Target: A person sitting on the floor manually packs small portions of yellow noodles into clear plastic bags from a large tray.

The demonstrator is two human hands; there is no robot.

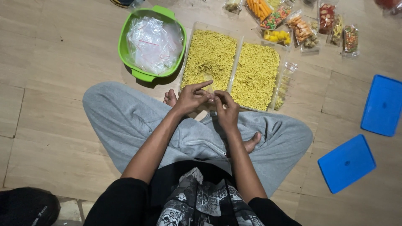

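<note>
Head view looks straight down on a person sitting cross-legged on the floor [54, 109], both hands meeting just above the lap. Left hand [190, 98] has its thumb and middle fingers pinched together, forefinger stuck out straight; right hand [226, 109] is curled shut opposite it, fingertips touching the left's. Between them sits a small clear plastic bag [212, 98], mostly hidden by the fingers, so I cannot tell whether it is filled or sealed. I judge it light, limp and slippery, the kind of film that crumples and slides, best taken by its top edge between thumb and fingertip on each side.

Just beyond the hands lie two clear trays, side by side and touching, heaped with yellow crumbly snack: left tray [209, 56], right tray [256, 75]. That stuff looks dry, loose and brittle. Left of the trays stands a green tub [125, 54] with more empty clear bags [154, 44]. Small filled packets [301, 29] of mixed snacks lie further off, and two blue lids [346, 163] lie well apart on the right.
</note>
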